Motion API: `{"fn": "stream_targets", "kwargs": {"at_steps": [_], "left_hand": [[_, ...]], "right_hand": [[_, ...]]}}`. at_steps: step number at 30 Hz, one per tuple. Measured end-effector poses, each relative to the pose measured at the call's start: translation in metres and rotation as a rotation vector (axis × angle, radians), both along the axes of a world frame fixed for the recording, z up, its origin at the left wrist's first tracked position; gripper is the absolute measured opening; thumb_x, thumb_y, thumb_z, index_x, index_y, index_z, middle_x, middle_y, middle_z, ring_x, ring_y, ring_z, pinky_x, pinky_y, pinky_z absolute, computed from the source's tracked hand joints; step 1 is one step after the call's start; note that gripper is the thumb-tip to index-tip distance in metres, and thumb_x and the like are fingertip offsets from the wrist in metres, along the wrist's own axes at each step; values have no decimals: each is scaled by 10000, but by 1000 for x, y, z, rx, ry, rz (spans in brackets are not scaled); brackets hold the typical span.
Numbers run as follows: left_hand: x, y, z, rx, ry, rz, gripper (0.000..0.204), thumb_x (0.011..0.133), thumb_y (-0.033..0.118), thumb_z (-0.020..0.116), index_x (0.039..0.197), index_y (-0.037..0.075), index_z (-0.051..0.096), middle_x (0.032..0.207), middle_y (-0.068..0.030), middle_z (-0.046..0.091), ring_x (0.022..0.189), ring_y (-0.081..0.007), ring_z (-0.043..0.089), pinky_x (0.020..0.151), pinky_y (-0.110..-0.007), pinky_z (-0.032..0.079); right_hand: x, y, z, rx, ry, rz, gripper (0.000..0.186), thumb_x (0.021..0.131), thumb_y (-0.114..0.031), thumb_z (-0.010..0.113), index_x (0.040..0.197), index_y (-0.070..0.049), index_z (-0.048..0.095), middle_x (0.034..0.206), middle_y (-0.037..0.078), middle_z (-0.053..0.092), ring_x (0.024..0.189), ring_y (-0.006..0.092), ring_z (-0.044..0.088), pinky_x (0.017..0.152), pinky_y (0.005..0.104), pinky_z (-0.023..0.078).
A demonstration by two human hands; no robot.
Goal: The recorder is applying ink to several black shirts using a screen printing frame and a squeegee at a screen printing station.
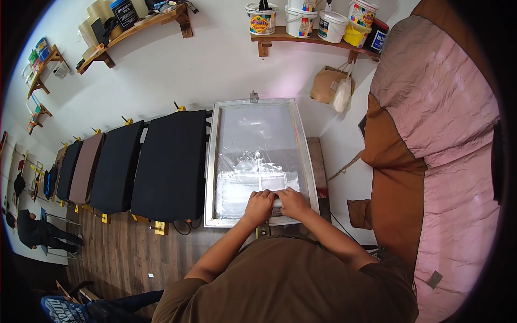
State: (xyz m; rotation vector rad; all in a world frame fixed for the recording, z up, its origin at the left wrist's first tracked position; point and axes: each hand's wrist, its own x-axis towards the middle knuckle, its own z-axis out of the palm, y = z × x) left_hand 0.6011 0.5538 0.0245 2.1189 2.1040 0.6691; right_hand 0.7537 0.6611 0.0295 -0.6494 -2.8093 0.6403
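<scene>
A screen printing frame [214, 161] with a pale metal border lies in front of me, its mesh [256, 129] stretched inside. White ink [237, 183] is smeared shiny over the nearer half of the mesh, around a paler rectangle. At the near end of the frame, my left hand [259, 206] and my right hand [294, 203] sit side by side, fingers closed around a squeegee [277, 204]. Most of the squeegee is hidden by my hands; a bit of it shows between them.
Left of the frame runs a row of padded boards with black cloth [169, 167] and brown cloth [86, 169]. Wall shelves hold paint buckets [331, 26] and tools. A pink and brown curtain [436, 97] hangs at right. Another person [40, 229] stands far left; someone's legs [126, 301] show lower left.
</scene>
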Motion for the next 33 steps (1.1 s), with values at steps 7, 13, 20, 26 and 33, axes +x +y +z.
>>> {"fn": "stream_targets", "kwargs": {"at_steps": [7,13,20,26,33], "left_hand": [[0,-11,12,-72,4,-43,205,736,78,616,933,34,652,869,-136,649,752,-329,666,691,-440,510],[-43,46,67,-594,-96,-109,190,752,168,638,901,100,736,927,-197,721,900,-389,699,790,-468,561],[-77,93,35,-418,-63,-61,159,735,139,640,867,88,713,898,-185,717,882,-385,694,771,-469,559],[-75,100,21,-360,-41,-81,147,725,127,650,853,82,706,880,-172,717,866,-379,694,760,-467,559],[-64,88,23,-266,22,-95,128,712,106,654,825,69,701,856,-172,716,819,-360,703,742,-462,565]], "right_hand": [[5,-9,9,-17,-32,12,236,695,-95,670,922,-35,646,901,170,685,908,358,652,829,454,542],[-28,52,43,-415,-203,134,217,656,-165,691,821,-25,694,766,214,675,755,394,676,684,457,533],[-63,97,21,-139,-109,86,171,648,-126,679,786,-25,688,784,231,666,778,415,664,716,465,531],[-62,99,17,-119,-138,48,170,672,-94,655,815,-22,711,826,248,679,815,430,672,766,489,541],[-55,86,17,-62,-155,29,151,675,-88,658,799,-17,706,815,240,682,815,423,676,771,487,548]]}}
